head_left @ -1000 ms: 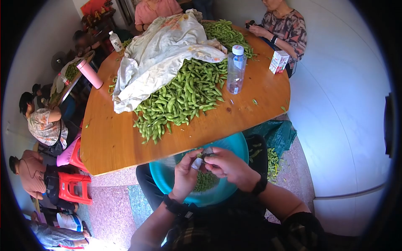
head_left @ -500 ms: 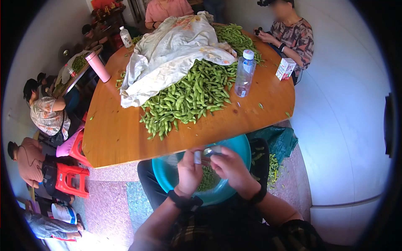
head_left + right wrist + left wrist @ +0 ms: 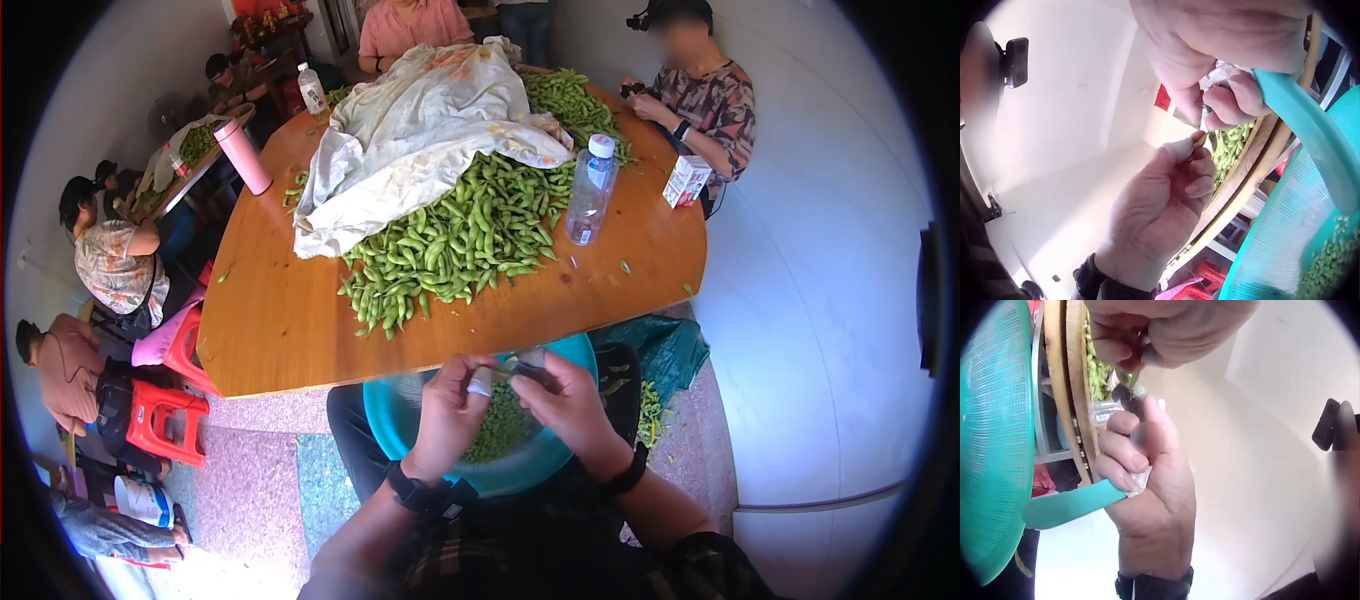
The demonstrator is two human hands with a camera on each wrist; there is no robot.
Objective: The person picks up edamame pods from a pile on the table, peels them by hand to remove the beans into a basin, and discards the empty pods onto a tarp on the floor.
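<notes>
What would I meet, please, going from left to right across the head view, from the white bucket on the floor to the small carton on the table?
White bucket → pink flask → white-labelled bottle → left hand → right hand → small carton.

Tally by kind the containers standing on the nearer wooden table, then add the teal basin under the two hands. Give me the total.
Bottles: 2
Pink tumbler: 1
Carton: 1
Teal basin: 1
Total: 5
</notes>
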